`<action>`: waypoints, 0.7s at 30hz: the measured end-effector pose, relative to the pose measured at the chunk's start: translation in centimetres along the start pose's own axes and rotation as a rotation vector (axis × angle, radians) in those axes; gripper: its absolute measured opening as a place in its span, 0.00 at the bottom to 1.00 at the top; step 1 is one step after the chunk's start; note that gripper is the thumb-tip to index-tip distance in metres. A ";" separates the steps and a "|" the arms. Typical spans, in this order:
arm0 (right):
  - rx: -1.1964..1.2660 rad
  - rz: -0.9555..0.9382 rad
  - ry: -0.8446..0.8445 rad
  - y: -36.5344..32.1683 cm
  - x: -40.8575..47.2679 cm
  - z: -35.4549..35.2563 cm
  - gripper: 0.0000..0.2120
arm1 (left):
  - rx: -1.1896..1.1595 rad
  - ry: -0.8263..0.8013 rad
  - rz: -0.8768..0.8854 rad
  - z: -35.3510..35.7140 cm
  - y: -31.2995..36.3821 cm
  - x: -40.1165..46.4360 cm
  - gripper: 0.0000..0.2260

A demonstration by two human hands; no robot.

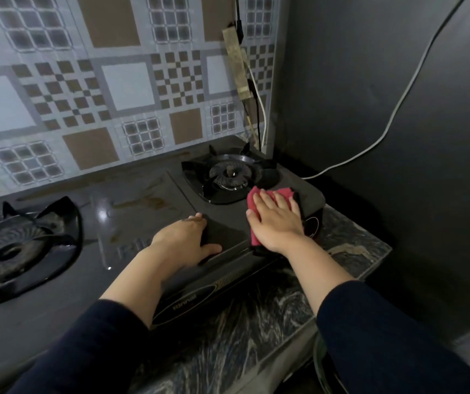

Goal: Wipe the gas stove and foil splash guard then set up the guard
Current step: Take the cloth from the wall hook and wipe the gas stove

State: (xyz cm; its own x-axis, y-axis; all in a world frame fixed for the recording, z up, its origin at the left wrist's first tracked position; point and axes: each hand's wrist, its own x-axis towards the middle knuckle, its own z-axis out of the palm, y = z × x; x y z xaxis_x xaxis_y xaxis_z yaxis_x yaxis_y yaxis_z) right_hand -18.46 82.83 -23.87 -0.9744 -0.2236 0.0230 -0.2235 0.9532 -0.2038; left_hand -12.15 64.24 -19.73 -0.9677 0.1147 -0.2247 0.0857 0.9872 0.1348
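The stove (148,223) is dark grey with two black burners, one at the left (14,248) and one at the back right (229,176). Brownish stains mark its glossy middle. A red cloth (256,200) lies flat on its right front corner.

Glossy dark glass tops the stove (131,223); the red cloth (256,200) looks fuzzy; the desk (350,240) is polished veined stone.

Red-pink cloth (259,207), black stove (228,234), brown-and-white checked wall tiles (86,95), marbled dark counter (350,245)
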 end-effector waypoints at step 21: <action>-0.100 -0.429 -0.170 -14.0 -2.9 1.5 0.25 | -0.044 0.215 -0.286 -2.7 -17.0 -3.8 0.28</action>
State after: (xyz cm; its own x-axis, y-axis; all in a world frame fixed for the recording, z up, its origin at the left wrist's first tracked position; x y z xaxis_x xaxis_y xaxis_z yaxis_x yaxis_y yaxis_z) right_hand -12.49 69.86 -22.59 -0.7778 -0.6237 -0.0775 -0.6144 0.7805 -0.1156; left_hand -10.61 46.77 -18.55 -0.9792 -0.1961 -0.0514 -0.2015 0.9696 0.1387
